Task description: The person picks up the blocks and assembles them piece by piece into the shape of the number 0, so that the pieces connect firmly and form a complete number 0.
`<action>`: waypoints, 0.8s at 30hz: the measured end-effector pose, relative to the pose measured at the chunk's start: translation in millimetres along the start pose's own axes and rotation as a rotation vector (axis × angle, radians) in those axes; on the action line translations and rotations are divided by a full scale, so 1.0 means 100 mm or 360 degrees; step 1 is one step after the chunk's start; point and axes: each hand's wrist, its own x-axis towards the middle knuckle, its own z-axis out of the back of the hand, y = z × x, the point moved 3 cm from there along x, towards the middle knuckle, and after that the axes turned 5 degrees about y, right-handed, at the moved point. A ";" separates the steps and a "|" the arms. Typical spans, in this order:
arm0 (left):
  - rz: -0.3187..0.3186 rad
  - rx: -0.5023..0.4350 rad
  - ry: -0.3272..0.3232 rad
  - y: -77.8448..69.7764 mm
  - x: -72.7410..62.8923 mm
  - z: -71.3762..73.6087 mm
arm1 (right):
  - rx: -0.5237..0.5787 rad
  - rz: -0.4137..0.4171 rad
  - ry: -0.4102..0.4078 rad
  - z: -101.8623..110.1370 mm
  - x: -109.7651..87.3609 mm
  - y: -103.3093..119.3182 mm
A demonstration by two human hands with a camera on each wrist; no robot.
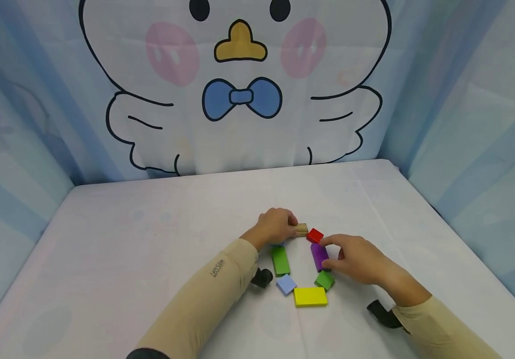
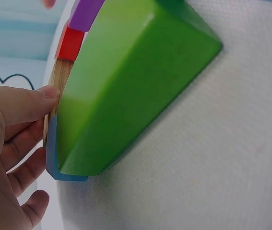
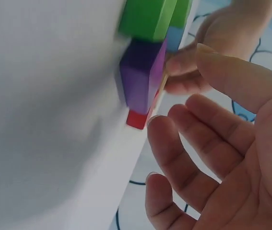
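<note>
A ring of coloured blocks lies on the white table. At its far side my left hand [image 1: 275, 225] pinches a plain wooden block [image 1: 302, 229], thumb on the near face in the left wrist view. A blue block [image 2: 52, 153] sits beside it, mostly hidden by that hand in the head view. My right hand [image 1: 358, 259] is at the right side of the purple block [image 1: 319, 257], fingers loosely bent and gripping nothing. Its index fingertip is close to the red block [image 1: 314, 235]; whether it touches, I cannot tell.
A long green block [image 1: 280, 261] forms the ring's left side. A light blue block [image 1: 286, 284], a yellow block [image 1: 310, 297] and a smaller green block [image 1: 324, 280] make up the near side. Printed curtains [image 1: 239, 139] stand behind the white table [image 1: 127, 239].
</note>
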 end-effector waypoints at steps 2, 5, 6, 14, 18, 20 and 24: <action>0.0006 -0.0018 0.0003 0.00 0.00 0.00 | 0.0002 0.0009 -0.0031 0.03 0.07 -0.04; 0.0004 -0.0037 0.0007 0.01 0.00 0.00 | 0.0005 0.0036 -0.0078 0.05 0.18 -0.09; 0.0001 -0.0038 0.0008 0.01 0.00 -0.01 | 0.0008 0.0043 -0.0090 0.06 0.21 -0.11; -0.0015 -0.0009 0.0006 0.00 0.00 -0.01 | 0.0031 0.0036 -0.0127 0.06 0.40 -0.21; -0.0012 0.0009 -0.0004 -0.01 -0.01 0.01 | 0.0035 0.0006 -0.0101 0.06 0.48 -0.23; -0.0010 0.0012 -0.0011 -0.01 -0.02 0.02 | 0.0045 0.0001 -0.0082 0.05 0.52 -0.24; -0.0010 0.0023 -0.0026 -0.03 -0.02 0.03 | 0.0062 0.0000 -0.0051 0.03 0.56 -0.26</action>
